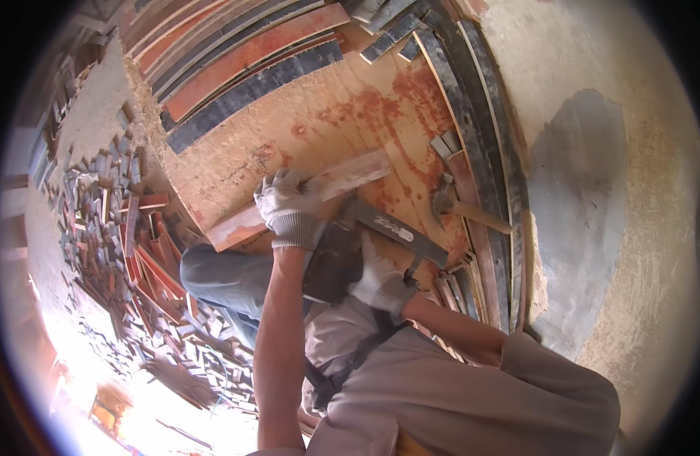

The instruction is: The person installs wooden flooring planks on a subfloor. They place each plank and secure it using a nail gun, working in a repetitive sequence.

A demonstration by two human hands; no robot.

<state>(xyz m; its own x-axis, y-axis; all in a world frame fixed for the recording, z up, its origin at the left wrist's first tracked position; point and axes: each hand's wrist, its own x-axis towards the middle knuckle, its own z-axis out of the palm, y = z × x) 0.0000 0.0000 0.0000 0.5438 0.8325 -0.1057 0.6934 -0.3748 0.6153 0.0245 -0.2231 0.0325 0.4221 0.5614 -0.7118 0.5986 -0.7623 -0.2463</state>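
Note:
My left hand (283, 199), in a pale knit work glove, holds a reddish wooden strip (351, 173) down on the stained plywood board (304, 140). Its fingers bend over the strip's far edge. My right hand (382, 283), also gloved, is closed at a dark tool (395, 228) with a long straight bar, perhaps a nail gun. The tool sits just on the near side of the strip, and my hand hides part of its grip. Right of the tool, a hammer with a wooden handle (480, 216) lies beside the dark strips.
Long red and dark strips (259, 102) lie across the board's far end. More long dark strips (483, 137) line its right side, next to the wall (616, 190). Many small wood offcuts (129, 220) are heaped on the floor at left. My bent knee (221, 277) is beside the board.

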